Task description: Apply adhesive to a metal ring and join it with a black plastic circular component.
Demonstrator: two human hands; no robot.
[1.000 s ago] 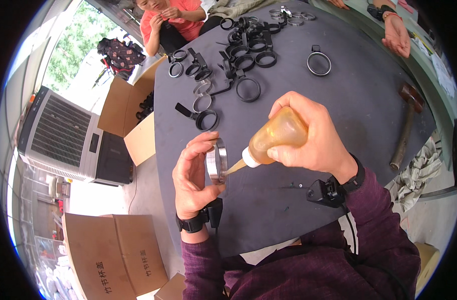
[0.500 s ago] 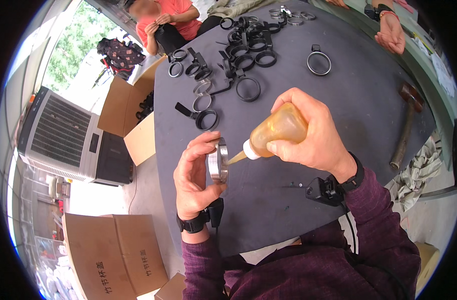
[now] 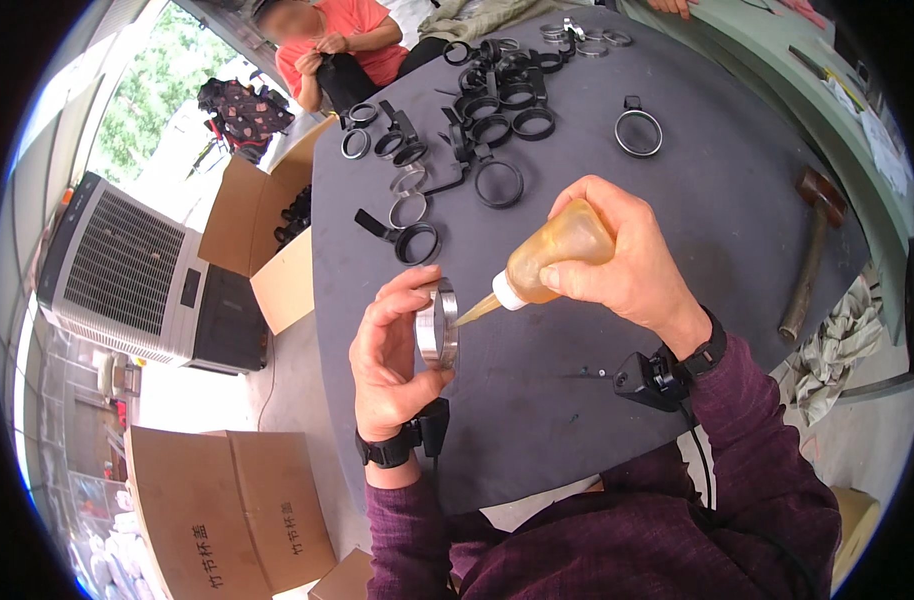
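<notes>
My left hand [image 3: 385, 350] grips a shiny metal ring [image 3: 430, 328] on edge, fingers over its top and thumb under its lower rim. In my right hand [image 3: 632, 260] is a squeeze bottle [image 3: 562, 252] of amber liquid, tilted so that its long nozzle points down and left. The nozzle's tip meets the ring's near rim or inside; whether they touch I cannot tell. Beyond my left hand a black ring with a flat handle [image 3: 416, 243] lies on the grey table [image 3: 537, 420]. A silver-edged ring with a small tab [image 3: 638, 133] lies farther off, past my right hand.
Several black rings with brackets [image 3: 492, 128] are heaped at the table's far side, with bare metal rings [image 3: 591, 47] behind. A wooden-handled mallet [image 3: 812, 245] lies at the right. Open cardboard box [image 3: 239, 225] and air cooler [image 3: 127, 280] stand left. A co-worker [image 3: 352, 40] sits at the far left.
The bottle and its nozzle have shifted very slightly in my right hand's hold, while the ring stays in my left. At the far right, another person's outstretched hand has left the view.
</notes>
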